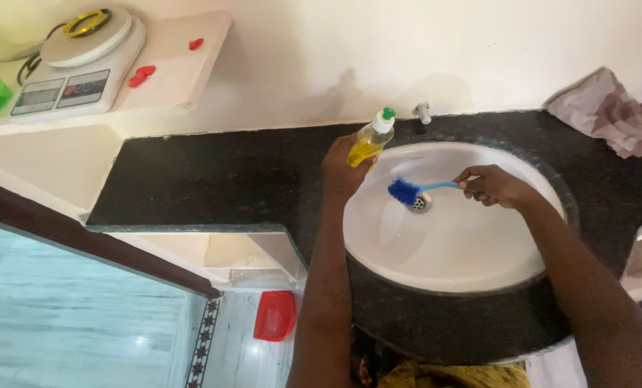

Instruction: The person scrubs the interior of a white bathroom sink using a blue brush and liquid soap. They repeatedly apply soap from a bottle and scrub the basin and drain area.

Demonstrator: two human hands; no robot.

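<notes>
Right grip [495, 186] pinching blue brush [405, 191] (bristles over drain), left grip [344, 169] clasping tilted soap bottle [370, 139]

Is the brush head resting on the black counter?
No, the brush held by the right hand is inside the white sink, over the drain.

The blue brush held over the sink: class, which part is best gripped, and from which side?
Probably the thin handle end, from the right. The blue brush lies level with its bristles left over the drain, and the right hand already grips that end.
</notes>
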